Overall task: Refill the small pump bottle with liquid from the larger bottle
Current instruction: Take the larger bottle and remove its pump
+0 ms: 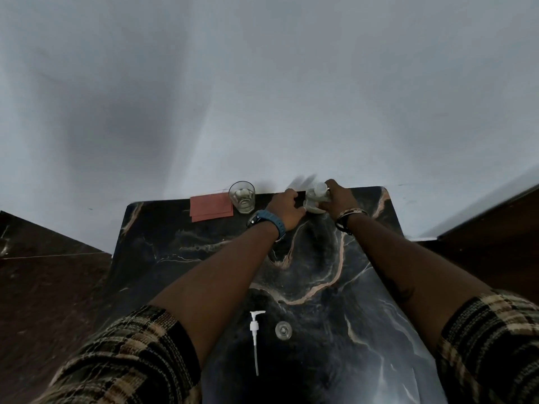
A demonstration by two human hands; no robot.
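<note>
— What's going on over at the far end of that dark marble surface (291,258)?

— Both arms are stretched out to the back edge, right against the pale wall (262,97). The right hand (339,196) is wrapped round a pale, translucent bottle (316,196) with its fingers (331,185) curled shut on the upper part. The bottle looks tilted, its mouth pointing up and away from the person.

— And the other hand?

— The left hand (287,208) sits just beside the bottle, on its left. The fingers are bent inward, closed rather than spread, and seem to hold something dark next to the bottle. What it is, I can't tell from here; it's small and half hidden.

— Is that the small bottle or the big one?

— Can't say. Only that one pale bottle shows clearly.

— Where's the pump?

— Out of the bottle. The white pump head (255,333) lies flat on the near part of the surface with its long tube pointing toward the person. Just to its right lies a small round clear cap (283,330).

— Anything else up there?

— A clear drinking glass (242,197) stands at the back edge, left of the hands, touching a reddish folded cloth (210,207). There's a blue watch (267,221) on the left wrist, bracelets (348,217) on the right, and plaid sleeves (131,360) pushed up both forearms.
</note>
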